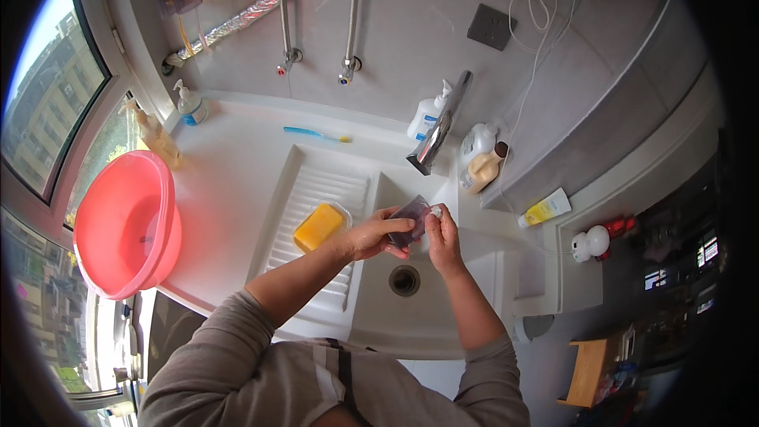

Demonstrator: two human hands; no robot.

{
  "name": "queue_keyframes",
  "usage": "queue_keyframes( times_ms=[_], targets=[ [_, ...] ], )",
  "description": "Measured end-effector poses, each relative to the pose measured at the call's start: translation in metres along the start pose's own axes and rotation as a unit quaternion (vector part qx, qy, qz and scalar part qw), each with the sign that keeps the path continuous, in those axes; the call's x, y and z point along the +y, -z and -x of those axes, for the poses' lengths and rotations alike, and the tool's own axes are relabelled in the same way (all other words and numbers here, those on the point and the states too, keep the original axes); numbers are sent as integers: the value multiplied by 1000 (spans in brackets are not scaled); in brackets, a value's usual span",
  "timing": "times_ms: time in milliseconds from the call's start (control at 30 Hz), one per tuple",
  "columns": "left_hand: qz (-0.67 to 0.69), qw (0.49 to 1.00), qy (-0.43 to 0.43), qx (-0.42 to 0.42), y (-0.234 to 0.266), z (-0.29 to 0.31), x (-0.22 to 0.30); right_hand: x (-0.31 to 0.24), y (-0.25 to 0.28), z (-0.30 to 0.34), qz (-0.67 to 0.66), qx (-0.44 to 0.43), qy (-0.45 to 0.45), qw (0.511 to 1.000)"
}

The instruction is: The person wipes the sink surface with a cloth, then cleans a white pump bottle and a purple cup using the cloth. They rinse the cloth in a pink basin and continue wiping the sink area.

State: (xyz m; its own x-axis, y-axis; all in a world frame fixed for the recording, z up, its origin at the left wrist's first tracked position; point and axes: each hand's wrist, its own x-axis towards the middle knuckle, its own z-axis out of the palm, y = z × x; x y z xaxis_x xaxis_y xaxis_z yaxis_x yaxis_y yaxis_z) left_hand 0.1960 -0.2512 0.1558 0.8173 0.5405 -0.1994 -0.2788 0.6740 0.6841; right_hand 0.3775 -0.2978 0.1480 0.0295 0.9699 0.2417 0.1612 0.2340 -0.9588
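Left hand [374, 235] gripping purplish container [410, 213], long axis slanting toward upper right; right hand [443, 239] pinching something white [436, 211].

A translucent purplish container [409, 212] tilts above the sink [431, 320].

Pink basin [111, 213] by window [51, 87], blue toothbrush [312, 134] on counter [225, 182]; dark wall socket [491, 27]
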Motion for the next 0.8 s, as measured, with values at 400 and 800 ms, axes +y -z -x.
queue_keyframes(
  times_ms=[400,800],
  targets=[
    [-495,823,-220,172,6,-28,-27,28,0,-17,102,99,-45,989],
    [-692,614,-319,206,15,-14,-41,2,3,-25,222,-11,-140,965]
  ],
)
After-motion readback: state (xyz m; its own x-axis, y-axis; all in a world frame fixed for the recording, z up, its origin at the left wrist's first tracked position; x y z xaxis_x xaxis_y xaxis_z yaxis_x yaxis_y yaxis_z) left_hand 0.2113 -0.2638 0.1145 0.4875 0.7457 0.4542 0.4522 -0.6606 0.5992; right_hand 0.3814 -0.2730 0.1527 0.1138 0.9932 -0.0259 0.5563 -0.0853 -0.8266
